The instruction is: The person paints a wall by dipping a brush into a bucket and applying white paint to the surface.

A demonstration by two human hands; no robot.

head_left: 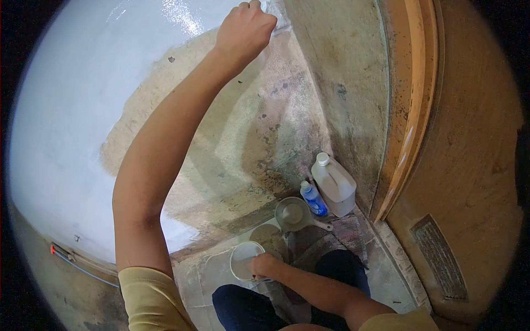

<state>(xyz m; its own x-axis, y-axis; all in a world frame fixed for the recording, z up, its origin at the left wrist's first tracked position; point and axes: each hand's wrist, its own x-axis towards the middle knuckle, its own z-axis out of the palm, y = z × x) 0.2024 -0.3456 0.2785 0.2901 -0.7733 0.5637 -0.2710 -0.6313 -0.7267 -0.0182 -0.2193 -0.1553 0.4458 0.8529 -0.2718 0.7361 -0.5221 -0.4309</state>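
High on the wall, my left hand (247,30) is closed in a fist near the corner where two walls meet. Its fingers face away from me, so whatever they grip is hidden. Wet-looking white paint (72,110) covers the upper and left parts of the wall, around a bare, stained patch (221,138). Low between my knees, my right hand (265,266) grips the rim of a small white bucket (240,265). Pale liquid seems to be inside it.
By the corner stand a white plastic jug (338,190) and a blue bottle (314,199). A grey dipper (292,214) with a handle lies beside them. Rightward are a wooden door frame (417,110) and a brown door (475,165) with a vent. A blue tube (91,271) runs at lower left.
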